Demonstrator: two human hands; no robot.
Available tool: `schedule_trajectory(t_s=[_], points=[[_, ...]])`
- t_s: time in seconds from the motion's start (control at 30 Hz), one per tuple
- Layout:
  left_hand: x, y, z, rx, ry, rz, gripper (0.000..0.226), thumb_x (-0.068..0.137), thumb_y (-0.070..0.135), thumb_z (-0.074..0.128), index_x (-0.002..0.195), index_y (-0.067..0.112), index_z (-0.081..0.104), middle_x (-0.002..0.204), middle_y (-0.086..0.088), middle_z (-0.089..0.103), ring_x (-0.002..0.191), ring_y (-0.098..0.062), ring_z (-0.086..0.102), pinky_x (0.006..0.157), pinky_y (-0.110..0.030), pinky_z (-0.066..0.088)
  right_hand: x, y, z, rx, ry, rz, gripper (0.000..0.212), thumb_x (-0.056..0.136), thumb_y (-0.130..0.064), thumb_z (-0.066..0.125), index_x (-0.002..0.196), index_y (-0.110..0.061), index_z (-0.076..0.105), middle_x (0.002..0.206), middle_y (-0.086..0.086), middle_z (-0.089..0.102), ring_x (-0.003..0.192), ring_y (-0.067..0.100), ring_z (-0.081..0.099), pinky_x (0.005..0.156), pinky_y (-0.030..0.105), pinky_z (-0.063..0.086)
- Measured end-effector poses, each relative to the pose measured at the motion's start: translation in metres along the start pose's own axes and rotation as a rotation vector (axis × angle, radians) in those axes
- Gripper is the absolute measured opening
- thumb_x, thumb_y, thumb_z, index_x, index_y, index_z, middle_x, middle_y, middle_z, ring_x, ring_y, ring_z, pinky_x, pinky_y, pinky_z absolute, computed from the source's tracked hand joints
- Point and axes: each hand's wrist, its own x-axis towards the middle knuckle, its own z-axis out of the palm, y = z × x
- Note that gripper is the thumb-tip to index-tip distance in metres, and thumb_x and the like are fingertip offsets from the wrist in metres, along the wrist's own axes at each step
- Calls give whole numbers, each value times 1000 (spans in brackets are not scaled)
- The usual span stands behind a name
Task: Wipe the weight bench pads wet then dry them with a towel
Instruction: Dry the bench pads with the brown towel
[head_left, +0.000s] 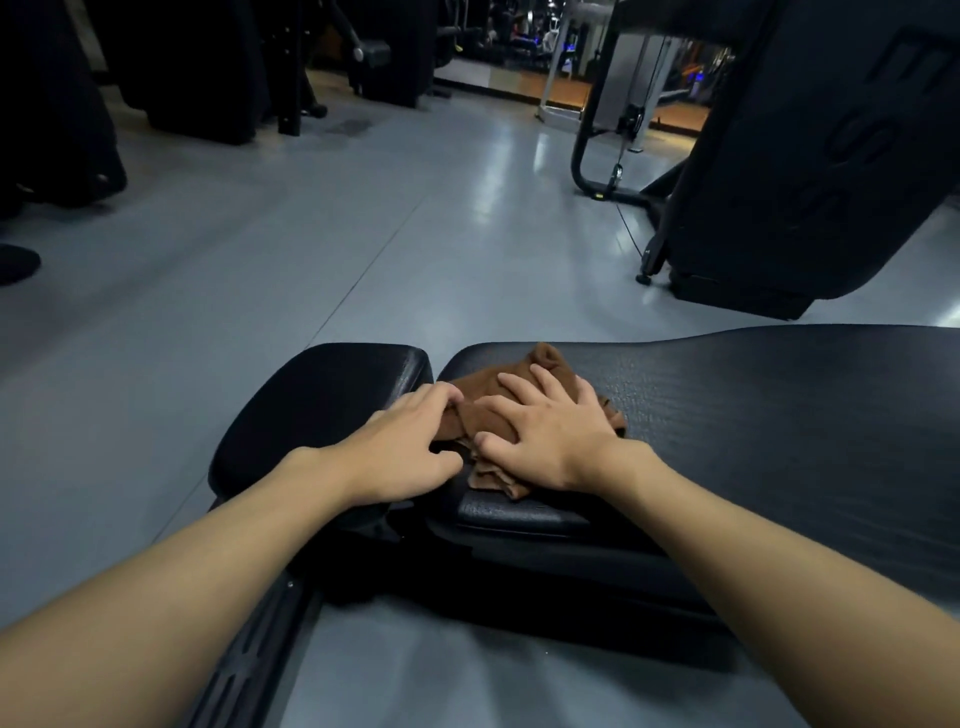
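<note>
Dim gym, grey floor (311, 234) all round. Nearest, two bare forearms reaching forward onto black padding.

Left hand (400, 441) on the inner end of the short pad (322, 395), fingers bent over the left edge of the brown cloth (550, 366), thumb drawn in toward it from below. By the look of it, a loose grip gathering that edge. Right hand (545, 441) spread flat on top of the same cloth, fingers straight and apart, pressing down and grasping nothing.

Cloth bunched rather than folded, on the left end of the long pad (779, 415), just beside the gap between the two pads. Directly under the right palm, touching the left fingertips.

Matters most for the coming stroke: long pad running off to the right, long axis left to right across the view, nearly all of its surface lying right of the cloth. Right hand nearer that stretch and already on top, so probably the one to push along the axis. Short pad the other way, under the left hand.

Cannot tell whether the cloth is wet or dry, hence cannot say which pass this belongs to.

Farther off, glossy floor with light streaks, a large black machine (805, 156) at right, a cable station (618, 104) behind it, dark equipment along the left.
</note>
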Motion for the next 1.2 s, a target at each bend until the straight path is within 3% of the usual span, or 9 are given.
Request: schedule_trajectory(t_s=[0.1, 0.27, 0.53, 0.67, 0.73, 0.9, 1.03, 1.2], points=[[14, 24, 6, 68, -50, 29, 75, 76, 45, 51, 145, 28, 28, 149, 9, 30, 136, -12, 33, 111, -45, 33, -18, 33, -5, -4, 17, 69, 62, 91, -72, 24, 149, -51, 26, 166, -10, 10, 153, 23, -2, 118, 60, -2], [43, 65, 20, 228, -124, 56, 66, 81, 57, 60, 139, 43, 31, 140, 8, 33, 134, -17, 34, 108, -47, 32, -49, 94, -14, 12, 31, 186, 64, 89, -74, 25, 149, -51, 26, 167, -9, 10, 153, 22, -3, 118, 59, -2], [83, 143, 51, 264, -200, 160, 90, 74, 75, 61, 147, 49, 13, 146, 4, 27, 140, -19, 27, 110, -60, 27, -94, 186, -24, 38, 88, 363, 65, 87, -76, 26, 147, -52, 29, 166, -10, 12, 153, 23, -1, 117, 60, -1], [104, 187, 72, 264, -193, 235, 81, 73, 80, 58, 140, 44, 31, 145, 8, 28, 140, -16, 28, 110, -60, 26, -122, 245, -32, 29, 100, 494, 68, 86, -78, 25, 148, -50, 30, 166, -10, 12, 153, 24, 0, 117, 60, 0], [116, 217, 85, 252, -184, 311, 81, 73, 79, 58, 141, 48, 29, 149, 10, 28, 143, -16, 24, 110, -63, 24, -139, 275, -36, 27, 111, 570, 70, 85, -80, 23, 148, -50, 30, 166, -10, 12, 153, 24, 1, 118, 61, 1], [140, 295, 118, 310, -274, 378, 83, 68, 87, 53, 140, 59, 24, 157, 3, 19, 148, -32, 11, 105, -76, 18, -171, 327, -43, 27, 137, 699, 69, 86, -79, 25, 147, -48, 32, 166, -10, 13, 153, 24, 2, 117, 61, 3], [153, 301, 123, 344, -287, 341, 93, 57, 96, 48, 138, 65, 18, 160, 6, 14, 148, -30, 13, 105, -73, 24, -192, 356, -50, 52, 141, 761, 69, 86, -79, 26, 146, -47, 34, 165, -10, 14, 153, 24, 3, 116, 64, 5], [152, 297, 122, 323, -270, 335, 87, 58, 95, 50, 135, 68, 18, 160, 9, 12, 149, -22, 11, 107, -72, 20, -224, 382, -54, 74, 167, 877, 69, 85, -80, 25, 144, -46, 35, 164, -9, 17, 150, 29, 11, 111, 67, 16]])
